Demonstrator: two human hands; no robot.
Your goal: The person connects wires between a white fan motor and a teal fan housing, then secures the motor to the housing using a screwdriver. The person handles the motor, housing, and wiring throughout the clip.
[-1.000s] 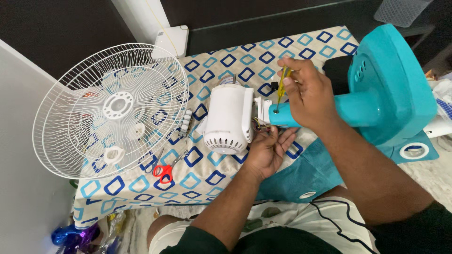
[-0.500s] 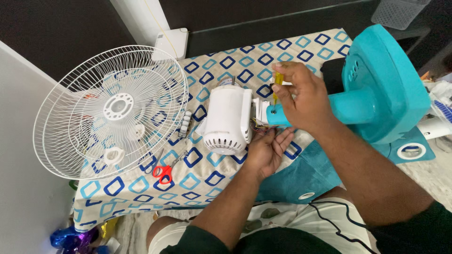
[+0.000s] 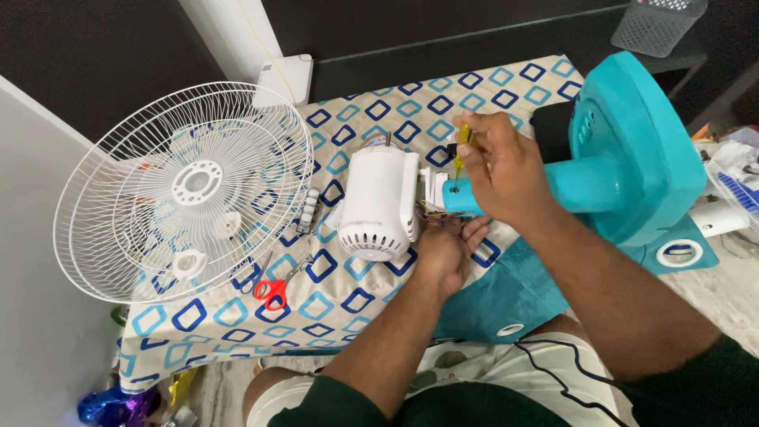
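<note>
My right hand (image 3: 504,168) grips a yellow-handled screwdriver (image 3: 460,145), its tip standing on the top of the teal fan neck (image 3: 573,190) where it joins the white motor housing (image 3: 378,202). My left hand (image 3: 447,249) reaches up under that joint, fingers touching coloured wires (image 3: 428,212) between the housing and the neck. The fan lies on its side on a patterned cloth (image 3: 371,111), its teal round base (image 3: 636,150) upright at the right.
A white wire fan guard (image 3: 186,190) lies at the left with small white fan parts inside it. Red-handled scissors (image 3: 276,286) and a small white part (image 3: 310,207) lie near the motor. A teal fan blade (image 3: 506,296) lies by my lap. A mesh basket (image 3: 660,24) stands at the back right.
The view has drifted slightly. My right hand stays on the screwdriver at the neck joint, and my left hand has closed in a little under the joint.
</note>
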